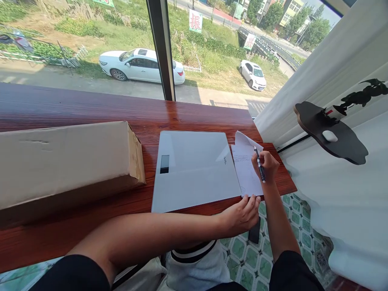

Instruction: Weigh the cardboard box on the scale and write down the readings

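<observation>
A pen (259, 165) with a dark barrel is gripped by my right hand (269, 165) over the right side of an open notebook (247, 173). The notebook's top page is lifted and curled at the far end, and lines of handwriting show on the sheet below. My left hand (242, 214) reaches across from the left. Its fingers are stretched out and rest on the notebook's near edge, by the table's edge; the thumb is hidden. Left of the notebook, close against it, lies a flat pale panel (194, 169) with a small dark display, like a bathroom scale.
A long cardboard box (69, 157) takes up the left of the reddish wooden table (145, 111). A small dark shelf (336, 137) with a plant juts out at the right, before white curtains (345, 202). Below is a green tiled floor (244, 258) with a dark flat object (254, 232).
</observation>
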Action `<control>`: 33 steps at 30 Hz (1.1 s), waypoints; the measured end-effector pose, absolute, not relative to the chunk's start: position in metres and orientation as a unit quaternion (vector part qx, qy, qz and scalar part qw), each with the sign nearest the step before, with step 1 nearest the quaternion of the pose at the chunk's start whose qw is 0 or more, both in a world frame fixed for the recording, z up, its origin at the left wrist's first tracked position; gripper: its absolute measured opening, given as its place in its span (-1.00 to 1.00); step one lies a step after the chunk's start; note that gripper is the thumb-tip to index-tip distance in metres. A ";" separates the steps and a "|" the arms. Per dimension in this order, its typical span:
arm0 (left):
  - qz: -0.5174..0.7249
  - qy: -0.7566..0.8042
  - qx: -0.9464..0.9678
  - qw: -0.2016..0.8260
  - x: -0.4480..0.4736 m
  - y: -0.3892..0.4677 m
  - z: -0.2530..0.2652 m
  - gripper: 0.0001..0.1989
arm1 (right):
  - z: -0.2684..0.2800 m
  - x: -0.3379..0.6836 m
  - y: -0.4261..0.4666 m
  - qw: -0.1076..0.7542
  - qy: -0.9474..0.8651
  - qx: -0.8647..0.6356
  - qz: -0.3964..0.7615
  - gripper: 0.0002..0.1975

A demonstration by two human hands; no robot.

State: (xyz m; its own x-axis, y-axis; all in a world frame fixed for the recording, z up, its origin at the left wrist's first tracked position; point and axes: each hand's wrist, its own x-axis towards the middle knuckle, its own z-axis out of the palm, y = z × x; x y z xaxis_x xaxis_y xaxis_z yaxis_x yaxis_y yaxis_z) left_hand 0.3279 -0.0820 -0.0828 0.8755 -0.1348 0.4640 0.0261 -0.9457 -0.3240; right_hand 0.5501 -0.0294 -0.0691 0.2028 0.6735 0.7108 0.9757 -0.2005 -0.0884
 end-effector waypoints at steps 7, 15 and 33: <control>-0.250 0.024 -0.954 0.161 0.329 -0.082 -0.085 -0.64 | -0.063 0.541 -0.027 0.466 -0.547 -0.693 -0.056 -0.74; -0.249 0.023 -0.953 0.170 0.329 -0.082 -0.086 -0.63 | -0.058 0.537 -0.027 0.458 -0.531 -0.710 -0.066 -0.66; -0.261 0.008 -0.951 0.167 0.333 -0.085 -0.089 -0.65 | -0.058 0.527 -0.026 0.479 -0.518 -0.691 0.159 -0.59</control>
